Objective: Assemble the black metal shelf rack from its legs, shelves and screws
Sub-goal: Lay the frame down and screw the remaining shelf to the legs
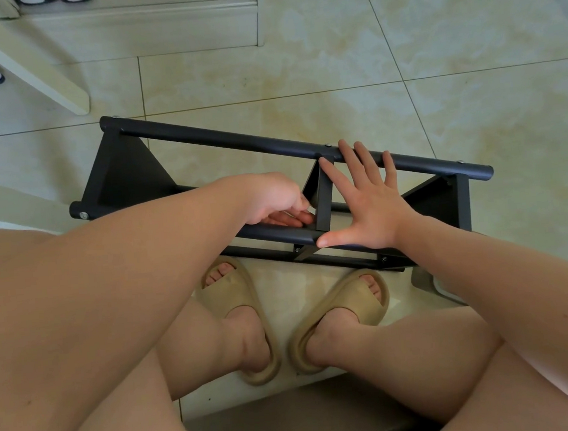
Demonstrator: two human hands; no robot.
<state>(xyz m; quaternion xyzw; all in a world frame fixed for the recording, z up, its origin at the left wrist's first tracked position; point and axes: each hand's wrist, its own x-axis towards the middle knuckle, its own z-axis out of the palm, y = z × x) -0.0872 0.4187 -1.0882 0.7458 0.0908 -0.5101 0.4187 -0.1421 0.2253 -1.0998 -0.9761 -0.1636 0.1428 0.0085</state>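
The black metal rack (235, 140) lies on its side on the tiled floor in front of my feet. Two round legs run left to right, with three black shelves fixed between them. My right hand (367, 201) is spread flat over the rack. Its fingers reach the far leg and the middle shelf (322, 194), and its thumb lies along the near leg (277, 234). My left hand (274, 199) curls down just left of the middle shelf, fingertips at its joint with the near leg. I cannot see whether those fingers hold a screw.
My two feet in beige slippers (345, 309) rest just below the rack. A white furniture leg (22, 63) slants at the upper left beside a pale step or cabinet base (142, 28). A small grey object (422, 280) lies by my right forearm.
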